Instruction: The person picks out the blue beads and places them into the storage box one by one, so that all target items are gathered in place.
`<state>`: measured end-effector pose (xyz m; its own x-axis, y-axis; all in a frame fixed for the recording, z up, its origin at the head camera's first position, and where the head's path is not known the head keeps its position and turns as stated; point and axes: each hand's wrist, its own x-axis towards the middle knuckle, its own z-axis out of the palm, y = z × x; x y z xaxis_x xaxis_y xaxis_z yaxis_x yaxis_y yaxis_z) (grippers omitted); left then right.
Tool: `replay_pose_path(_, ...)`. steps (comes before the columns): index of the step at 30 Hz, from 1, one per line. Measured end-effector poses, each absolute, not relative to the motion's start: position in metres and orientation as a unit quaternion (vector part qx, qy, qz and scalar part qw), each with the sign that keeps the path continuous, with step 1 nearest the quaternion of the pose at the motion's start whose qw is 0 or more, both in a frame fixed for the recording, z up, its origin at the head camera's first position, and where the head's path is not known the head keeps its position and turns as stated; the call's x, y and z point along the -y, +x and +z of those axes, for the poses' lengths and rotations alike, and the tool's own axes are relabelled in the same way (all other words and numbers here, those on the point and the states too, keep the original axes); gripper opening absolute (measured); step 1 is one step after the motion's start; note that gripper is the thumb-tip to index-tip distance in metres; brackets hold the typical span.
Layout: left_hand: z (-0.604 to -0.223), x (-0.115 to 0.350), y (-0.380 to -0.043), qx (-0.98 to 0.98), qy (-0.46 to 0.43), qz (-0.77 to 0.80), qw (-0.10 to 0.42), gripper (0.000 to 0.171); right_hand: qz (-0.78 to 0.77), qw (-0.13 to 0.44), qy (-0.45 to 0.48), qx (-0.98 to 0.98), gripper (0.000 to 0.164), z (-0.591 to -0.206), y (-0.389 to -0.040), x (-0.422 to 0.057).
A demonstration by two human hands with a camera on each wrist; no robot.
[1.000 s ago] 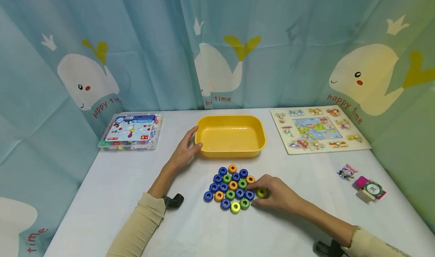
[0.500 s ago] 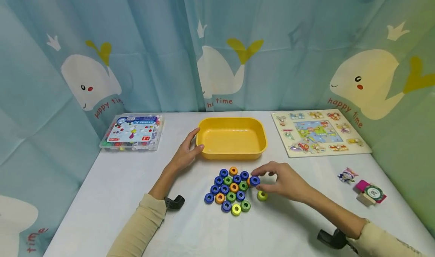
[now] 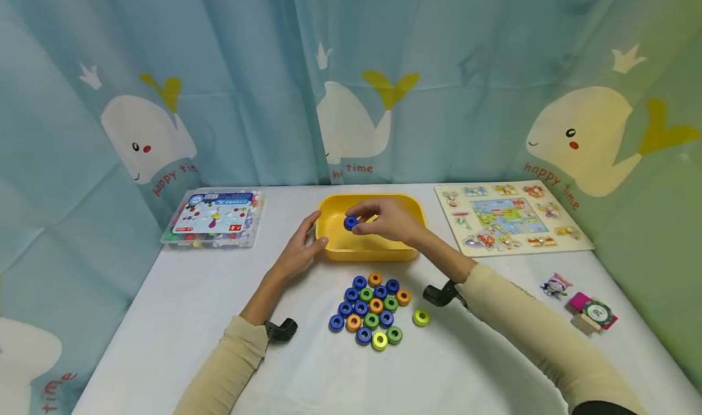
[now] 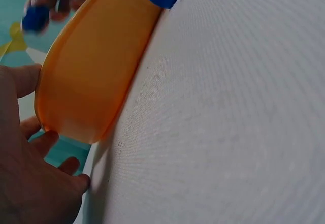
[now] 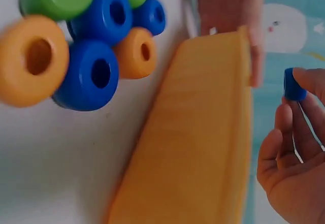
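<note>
A yellow plastic basin (image 3: 373, 255) sits at the back middle of the white table. My left hand (image 3: 298, 247) holds its left end, with the thumb at the rim and fingers against the wall, as the left wrist view shows. Over the basin, my right hand (image 3: 386, 220) pinches a blue ring bead (image 5: 294, 86) between thumb and fingers. Green, orange, blue and yellow ring beads lie in a cluster in front of the basin, among them an orange bead (image 5: 133, 61). One yellow-green bead (image 3: 421, 324) lies apart to the right.
A clear box of small coloured pieces (image 3: 212, 218) stands at the back left. A wooden puzzle board (image 3: 463, 208) lies at the back right. Nearer on the right are a small figure (image 3: 556, 286) and stacked pieces with a chip (image 3: 599, 314). A curtain (image 3: 450, 128) surrounds the table.
My right hand has picked the blue bead from the cluster's right side, lifted it, and carried it up and left over the basin. My left hand has stayed on the basin.
</note>
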<state>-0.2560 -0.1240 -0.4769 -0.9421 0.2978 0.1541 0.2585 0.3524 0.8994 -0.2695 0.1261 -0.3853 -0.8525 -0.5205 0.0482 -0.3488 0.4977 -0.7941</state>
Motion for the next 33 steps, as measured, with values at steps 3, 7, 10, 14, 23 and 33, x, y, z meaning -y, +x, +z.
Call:
replay_pose_path(3,-0.478,0.123,-0.257,-0.821,0.167,0.546,0.017,0.063,-0.457,0.137,-0.248,-0.843,0.030,-0.400,-0.286,-0.113)
replay_pose_path(7,-0.479,0.122,-0.256,-0.821,0.168,0.545,0.016,0.063,-0.487,0.172,-0.238,-0.823,0.027,-0.421,-0.301,-0.104)
replay_pose_path(10,-0.477,0.122,-0.255,-0.821,0.171,0.544,0.016,0.064,-0.486,0.196,-0.239,-0.818,0.026,-0.433,-0.308,-0.099)
replay_pose_path(14,-0.465,0.123,-0.249,-0.815,0.183,0.549,0.023,0.064,-0.459,0.226,-0.253,-0.821,0.025,-0.440,-0.311,-0.093)
replay_pose_path(23,-0.453,0.122,-0.243,-0.815,0.191,0.547,0.019,0.063,-0.382,0.229,-0.290,-0.847,0.025,-0.444,-0.314,-0.088)
replay_pose_path(33,-0.475,0.123,-0.255,-0.825,0.175,0.537,0.013,0.062,-0.423,0.173,-0.278,-0.845,0.031,-0.407,-0.273,-0.117)
